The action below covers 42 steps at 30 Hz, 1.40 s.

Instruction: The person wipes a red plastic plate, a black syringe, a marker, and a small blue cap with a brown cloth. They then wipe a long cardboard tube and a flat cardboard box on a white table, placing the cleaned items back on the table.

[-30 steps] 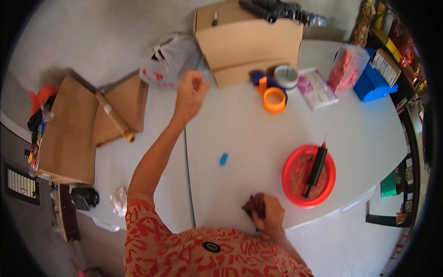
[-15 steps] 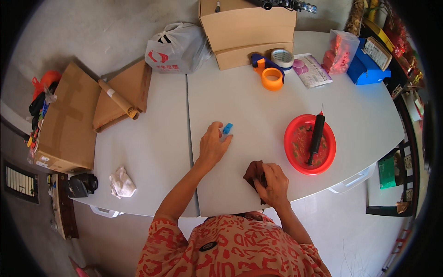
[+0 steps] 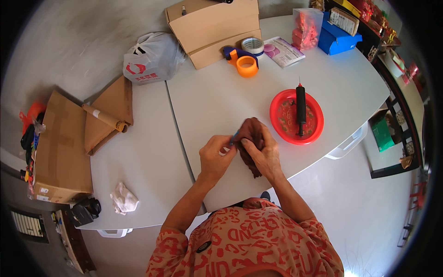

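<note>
Just left of the table's middle, my left hand pinches a small blue plastic piece, mostly hidden by my fingers and the cloth. A crumpled dark brown cloth is gripped in my right hand, thumb on top. The cloth touches the blue piece, and part of it hangs below toward the front edge. To the right of my hands stands a red bowl with a patterned inside. A black hand pump with a thin needle tip lies across it.
Tape rolls, a booklet, a clear box and a blue box line the back. A plastic bag and cardboard boxes stand at the left. A white cloth lies front left. A seam crosses the table.
My hands have come together. The blue piece, earlier by my left fingertips, is now pinched and against the brown cloth, which my right hand has raised leftward. The view has shifted.
</note>
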Motion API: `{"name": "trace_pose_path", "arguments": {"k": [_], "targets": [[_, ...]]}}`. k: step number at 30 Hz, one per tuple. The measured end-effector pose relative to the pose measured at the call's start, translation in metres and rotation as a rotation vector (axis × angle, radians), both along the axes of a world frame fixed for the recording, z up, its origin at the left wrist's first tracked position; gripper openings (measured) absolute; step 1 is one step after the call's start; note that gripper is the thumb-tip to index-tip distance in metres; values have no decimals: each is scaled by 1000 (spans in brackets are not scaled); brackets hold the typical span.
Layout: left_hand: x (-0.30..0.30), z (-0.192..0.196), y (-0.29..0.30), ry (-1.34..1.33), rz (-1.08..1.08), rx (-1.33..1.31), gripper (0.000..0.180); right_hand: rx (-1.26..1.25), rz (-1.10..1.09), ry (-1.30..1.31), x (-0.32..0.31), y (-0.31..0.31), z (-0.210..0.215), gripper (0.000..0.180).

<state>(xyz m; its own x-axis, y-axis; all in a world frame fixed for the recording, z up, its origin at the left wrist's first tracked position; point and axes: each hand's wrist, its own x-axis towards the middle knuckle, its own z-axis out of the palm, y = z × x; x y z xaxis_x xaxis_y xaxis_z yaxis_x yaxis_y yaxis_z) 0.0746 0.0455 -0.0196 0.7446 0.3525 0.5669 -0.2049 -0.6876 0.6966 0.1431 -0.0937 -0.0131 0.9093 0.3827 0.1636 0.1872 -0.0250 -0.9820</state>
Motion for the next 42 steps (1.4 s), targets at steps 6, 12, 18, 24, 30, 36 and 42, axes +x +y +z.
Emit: {"name": "trace_pose_path", "arguments": {"k": [6,12,18,24,30,36,42], "targets": [[-11,6,3,-136,-114,154,25,332,248,309,-10,9,2,18],[-15,15,-1,-148,-194,115,28,332,160,382,-18,6,13,17],[-13,15,0,-165,-151,30,27,537,244,557,-11,-2,15,15],[-19,21,4,-127,-185,24,23,437,309,329,-15,2,18,12],[-30,17,16,78,-419,-1178,7,644,15,416,-4,12,25,18],[-33,16,12,117,-584,-1559,13,430,356,244,-23,14,26,29],[-38,25,19,327,-666,-1475,16,441,488,250,-13,10,23,19]]}}
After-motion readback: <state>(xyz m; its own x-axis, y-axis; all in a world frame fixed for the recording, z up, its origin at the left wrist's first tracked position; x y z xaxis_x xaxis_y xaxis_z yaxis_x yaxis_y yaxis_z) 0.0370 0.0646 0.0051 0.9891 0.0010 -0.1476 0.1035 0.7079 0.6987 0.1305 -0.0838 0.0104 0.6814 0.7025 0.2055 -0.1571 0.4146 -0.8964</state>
